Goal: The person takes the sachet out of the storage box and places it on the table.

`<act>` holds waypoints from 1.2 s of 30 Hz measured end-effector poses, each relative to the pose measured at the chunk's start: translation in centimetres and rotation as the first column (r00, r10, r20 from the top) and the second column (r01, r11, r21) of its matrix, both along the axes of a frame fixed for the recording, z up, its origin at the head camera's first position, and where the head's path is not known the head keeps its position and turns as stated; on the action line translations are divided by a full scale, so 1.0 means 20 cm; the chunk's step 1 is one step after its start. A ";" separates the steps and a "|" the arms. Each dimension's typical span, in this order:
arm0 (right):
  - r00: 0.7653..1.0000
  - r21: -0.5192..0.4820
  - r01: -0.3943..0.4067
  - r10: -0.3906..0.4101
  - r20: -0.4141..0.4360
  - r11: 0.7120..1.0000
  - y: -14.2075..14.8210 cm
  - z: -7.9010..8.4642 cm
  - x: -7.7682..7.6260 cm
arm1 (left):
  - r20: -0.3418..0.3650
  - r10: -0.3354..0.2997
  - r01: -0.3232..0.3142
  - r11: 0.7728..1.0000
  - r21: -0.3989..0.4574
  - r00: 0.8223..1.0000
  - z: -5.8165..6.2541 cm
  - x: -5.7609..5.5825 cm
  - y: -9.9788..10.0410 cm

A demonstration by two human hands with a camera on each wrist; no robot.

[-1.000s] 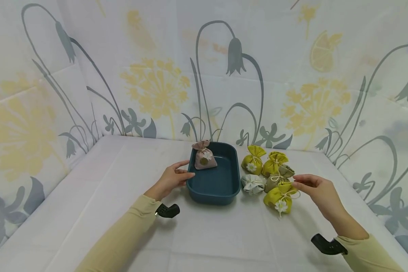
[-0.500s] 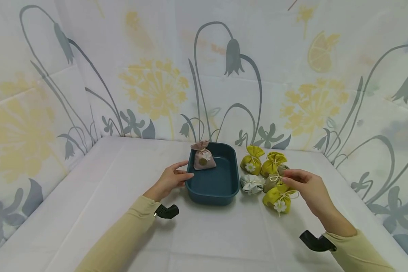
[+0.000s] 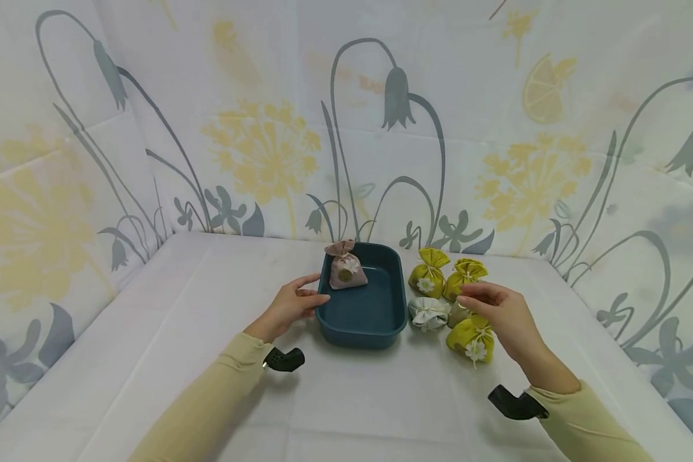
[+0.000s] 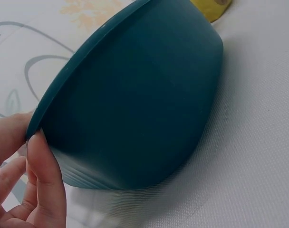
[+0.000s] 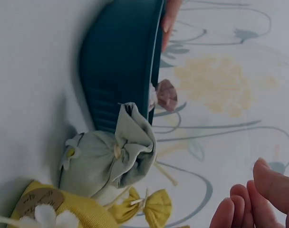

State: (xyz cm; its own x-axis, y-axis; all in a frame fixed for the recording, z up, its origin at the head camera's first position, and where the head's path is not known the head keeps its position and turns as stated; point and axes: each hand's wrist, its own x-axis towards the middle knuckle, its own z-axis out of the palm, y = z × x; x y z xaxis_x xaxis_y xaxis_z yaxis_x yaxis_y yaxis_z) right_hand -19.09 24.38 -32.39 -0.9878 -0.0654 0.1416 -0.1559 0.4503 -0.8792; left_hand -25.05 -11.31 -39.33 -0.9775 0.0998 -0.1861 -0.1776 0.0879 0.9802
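A dark blue-green rectangular tub [image 3: 360,338] stands on the white cloth. My left hand [image 3: 289,305] pinches its left rim between thumb and fingers. Inside, at the back left, sits a pink drawstring pouch [image 3: 349,274] with a white flower. My right hand [image 3: 505,317] hovers over the pouch group right of the tub, fingers loosely bent with nothing between them in the right wrist view. A brownish pouch [image 3: 457,314] is mostly hidden behind its fingertips. Around it are a pale grey-green pouch [image 3: 429,313] and yellow pouches, one nearest me [image 3: 472,341] with a white flower.
Two more yellow pouches, one on the left [image 3: 429,277] and one on the right [image 3: 462,273], stand at the back of the group. A white cloth backdrop [image 3: 300,83] with grey and yellow plants rises behind the table. Black wrist cameras [image 3: 516,404] jut from the sleeves.
My right hand has moved left, from the right side of the pouches to over the brownish one. My left hand, the tub and the pouches stay in place.
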 end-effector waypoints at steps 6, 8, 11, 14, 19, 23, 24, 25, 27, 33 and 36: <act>0.999 -0.074 -0.033 0.033 -0.005 0.997 -0.05 -0.01 -0.03 | -0.003 -0.005 0.005 1.000 -0.006 1.000 0.00 0.00 0.00; 0.999 -0.097 -0.043 0.043 -0.006 0.994 -0.07 -0.01 -0.03 | -0.003 -0.006 0.006 1.000 -0.007 1.000 0.00 0.00 0.01; 0.999 -0.117 -0.055 0.054 -0.004 0.992 -0.10 -0.01 -0.04 | -0.003 -0.004 0.004 1.000 -0.008 1.000 0.00 0.00 0.00; 0.998 -0.126 -0.069 0.069 0.000 0.990 -0.13 0.00 -0.05 | -0.002 -0.006 0.006 1.000 -0.005 1.000 0.00 0.01 0.00; 0.997 -0.131 -0.077 0.079 0.015 0.988 -0.18 0.01 -0.07 | 0.001 -0.011 0.011 1.000 0.005 1.000 0.00 0.01 0.00; 0.997 -0.103 -0.073 0.076 0.028 0.992 -0.21 0.02 -0.10 | -0.003 -0.008 0.008 1.000 0.012 1.000 -0.01 0.01 0.00; 0.996 -0.103 -0.074 0.078 0.031 0.992 -0.22 0.02 -0.10 | -0.002 -0.006 0.006 1.000 0.013 1.000 -0.01 0.01 0.00; 0.997 -0.091 -0.072 0.076 0.036 0.993 -0.23 0.02 -0.11 | -0.004 -0.004 0.004 1.000 0.013 1.000 -0.01 0.01 0.00; 0.996 -0.092 -0.071 0.075 0.041 0.993 -0.25 0.03 -0.12 | -0.006 -0.004 0.004 1.000 0.012 1.000 -0.01 0.00 0.00; 0.994 -0.083 -0.083 0.088 0.060 0.993 -0.32 0.06 -0.15 | -0.010 -0.007 0.007 1.000 0.013 1.000 -0.01 0.00 0.00; 0.993 -0.085 -0.089 0.095 0.068 0.992 -0.34 0.07 -0.17 | -0.009 -0.009 0.009 1.000 0.011 1.000 -0.01 -0.01 0.00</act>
